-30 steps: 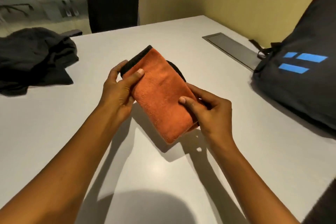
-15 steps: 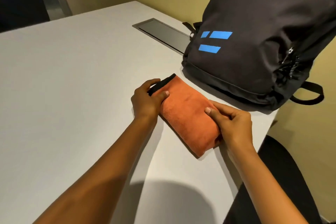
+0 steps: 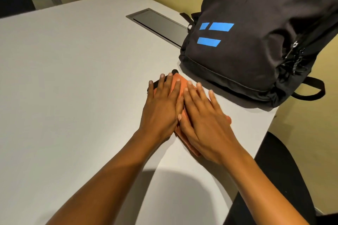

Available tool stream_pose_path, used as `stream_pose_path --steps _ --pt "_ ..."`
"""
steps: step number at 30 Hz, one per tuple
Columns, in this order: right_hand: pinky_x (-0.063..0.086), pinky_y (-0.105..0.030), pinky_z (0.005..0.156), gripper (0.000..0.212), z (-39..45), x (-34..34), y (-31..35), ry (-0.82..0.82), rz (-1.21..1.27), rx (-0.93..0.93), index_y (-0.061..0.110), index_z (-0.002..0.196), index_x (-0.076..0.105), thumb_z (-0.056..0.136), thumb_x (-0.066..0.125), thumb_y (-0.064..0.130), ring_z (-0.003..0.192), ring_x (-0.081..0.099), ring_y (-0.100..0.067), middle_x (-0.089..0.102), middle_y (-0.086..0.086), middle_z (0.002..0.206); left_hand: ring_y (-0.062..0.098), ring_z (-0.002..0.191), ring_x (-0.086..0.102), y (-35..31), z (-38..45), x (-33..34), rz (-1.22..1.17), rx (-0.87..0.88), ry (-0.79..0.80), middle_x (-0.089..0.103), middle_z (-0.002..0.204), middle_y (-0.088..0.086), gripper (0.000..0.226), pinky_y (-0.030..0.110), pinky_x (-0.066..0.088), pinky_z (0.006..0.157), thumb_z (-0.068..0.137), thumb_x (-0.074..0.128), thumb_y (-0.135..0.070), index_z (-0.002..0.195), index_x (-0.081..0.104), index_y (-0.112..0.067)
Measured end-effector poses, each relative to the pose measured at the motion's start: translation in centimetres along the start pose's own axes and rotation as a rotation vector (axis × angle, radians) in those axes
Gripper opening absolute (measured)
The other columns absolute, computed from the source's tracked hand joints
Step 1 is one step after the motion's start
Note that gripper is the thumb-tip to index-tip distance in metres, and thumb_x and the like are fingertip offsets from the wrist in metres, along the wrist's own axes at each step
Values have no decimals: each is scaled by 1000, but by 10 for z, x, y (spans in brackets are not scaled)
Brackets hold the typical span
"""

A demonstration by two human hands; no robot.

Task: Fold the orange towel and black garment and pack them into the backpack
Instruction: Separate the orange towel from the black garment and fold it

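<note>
Orange towel [image 3: 180, 86], plush folded rectangle, under flat left hand [image 3: 162, 107] and right hand [image 3: 204, 120], fingers straight.

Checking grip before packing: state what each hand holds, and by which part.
Nothing is gripped. The left hand and right hand lie flat, fingers straight, pressing down on the top face of the folded orange towel on the table.

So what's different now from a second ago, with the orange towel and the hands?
A second ago both hands held the folded orange towel up above the table, pinching its edges. Since then they set it down beside the backpack and let go; now the left hand and right hand press flat on it, fingers straight. The towel stayed folded, and the backpack stands where it did.
</note>
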State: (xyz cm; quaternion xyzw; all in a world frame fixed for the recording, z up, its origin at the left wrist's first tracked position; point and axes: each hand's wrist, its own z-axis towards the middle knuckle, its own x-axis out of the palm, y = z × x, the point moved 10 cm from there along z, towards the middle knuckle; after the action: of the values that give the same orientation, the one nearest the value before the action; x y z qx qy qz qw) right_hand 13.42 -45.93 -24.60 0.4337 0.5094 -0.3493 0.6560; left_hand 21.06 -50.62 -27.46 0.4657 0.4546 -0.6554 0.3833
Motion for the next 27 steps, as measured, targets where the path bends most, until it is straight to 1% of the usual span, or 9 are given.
stream_pose_path --steps 2,4,8,13,15,16,20,22,27 --pt "-23 -26 111 68 -2 16 -6 71 -18 27 26 141 -23 84 -9 60 137 -29 -6 -26 7 151 23 144 -17 7 0 10 56 -4 87 -16 157 4 80 37 -19 112 83 9 -59 149 -11 -20" --pt "-26 -23 107 69 -3 23 -13 103 -18 42 28 136 -29 79 -13 63 132 -34 -2 -32 9 146 21 144 -17 7 -1 10 58 14 96 -17 157 2 75 37 -17 114 84 5 -54 148 -13 -20" --pt "-28 -19 103 72 -3 34 -12 152 -25 25 29 135 -31 75 -16 64 128 -37 1 -34 11 144 20 145 -15 8 -4 14 51 12 111 -15 158 1 71 38 -15 116 86 2 -52 149 -12 -21" --pt "-20 -26 111 83 -1 33 -13 173 -73 44 24 141 -25 72 -21 68 138 -25 -7 -26 6 153 21 145 -15 8 -7 7 3 -31 126 -13 158 2 64 36 -13 116 95 4 -49 149 -10 -18" --pt "-13 -30 115 89 4 28 -6 200 -78 83 20 148 -17 71 -16 66 145 -16 -14 -18 0 158 20 145 -13 16 -12 -4 -63 -79 99 -10 159 3 70 35 -11 116 88 -3 -49 150 -6 -17" --pt "-10 -32 117 86 8 24 1 197 -67 94 20 150 -11 76 -12 63 147 -11 -18 -12 -3 160 20 146 -12 21 -17 -12 -99 -110 66 -9 159 3 72 34 -10 116 86 -3 -49 150 -3 -17" --pt "4 -33 120 57 31 -1 57 46 84 -26 19 151 15 99 26 40 148 6 -21 11 -7 160 18 146 -9 52 -46 -52 -180 -195 -72 -5 159 1 57 30 -6 116 99 11 -44 150 6 -20" --pt "9 -33 119 54 46 3 96 49 153 -116 18 150 19 100 37 29 147 8 -21 15 -9 159 16 146 -8 79 -66 -73 -188 -236 -115 -2 159 0 53 27 -6 116 101 19 -38 150 10 -20" --pt "17 -31 115 56 90 14 203 124 284 -306 24 150 19 99 41 32 146 13 -17 15 -2 159 15 146 -4 168 -114 -138 -160 -413 -224 5 159 -1 51 22 -5 112 101 24 -39 149 16 -23"
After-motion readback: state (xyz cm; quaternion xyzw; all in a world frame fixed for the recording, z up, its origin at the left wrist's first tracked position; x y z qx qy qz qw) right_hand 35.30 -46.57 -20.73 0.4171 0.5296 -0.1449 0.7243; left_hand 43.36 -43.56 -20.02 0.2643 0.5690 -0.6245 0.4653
